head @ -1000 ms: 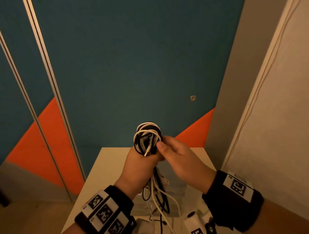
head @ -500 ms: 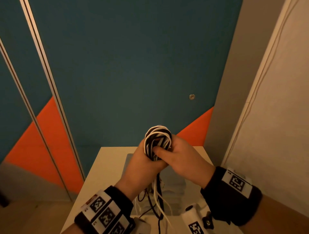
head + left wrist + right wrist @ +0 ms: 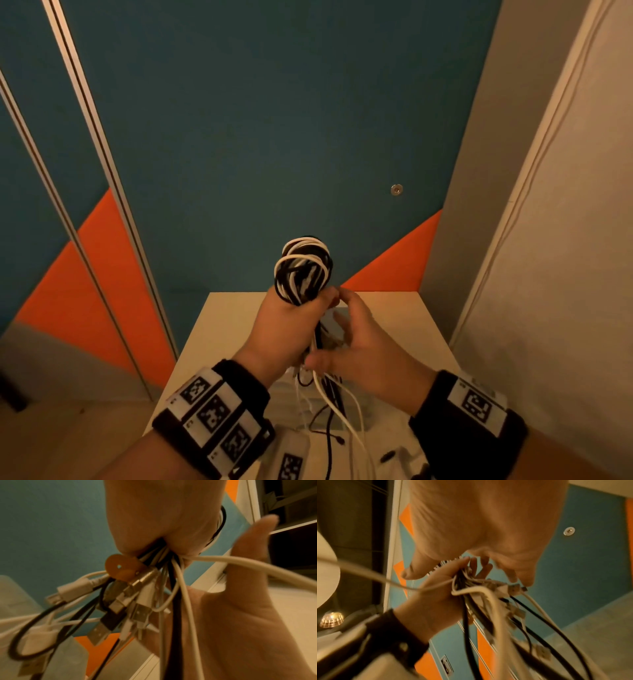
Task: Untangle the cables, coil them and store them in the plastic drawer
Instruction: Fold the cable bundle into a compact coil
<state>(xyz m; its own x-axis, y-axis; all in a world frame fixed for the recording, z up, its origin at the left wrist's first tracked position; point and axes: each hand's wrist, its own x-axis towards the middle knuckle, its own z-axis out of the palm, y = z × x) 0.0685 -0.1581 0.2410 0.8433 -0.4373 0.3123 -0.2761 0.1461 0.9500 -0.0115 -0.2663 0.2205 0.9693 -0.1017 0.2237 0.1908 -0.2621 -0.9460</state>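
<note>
A coil of black and white cables [image 3: 302,270] stands up out of my left hand [image 3: 298,318], which grips it in a fist above the table. Loose ends with USB plugs [image 3: 120,601] hang below the fist, and a long white cable [image 3: 257,566] runs off sideways. My right hand [image 3: 346,332] is just right of the fist, fingers spread and relaxed, palm facing the hanging strands, thumb [image 3: 317,361] against them. It grips nothing. The translucent plastic drawer unit [image 3: 346,404] sits on the table under both hands, mostly hidden.
The small white table [image 3: 226,329] stands against a blue and orange panelled wall [image 3: 274,137]. A grey wall [image 3: 565,274] closes in on the right. Cable ends [image 3: 342,421] trail down over the drawer unit.
My right hand let go of the coil's top, dropped lower beside the hanging ends and opened its fingers. The left hand kept its grip and shifted the coil slightly left.
</note>
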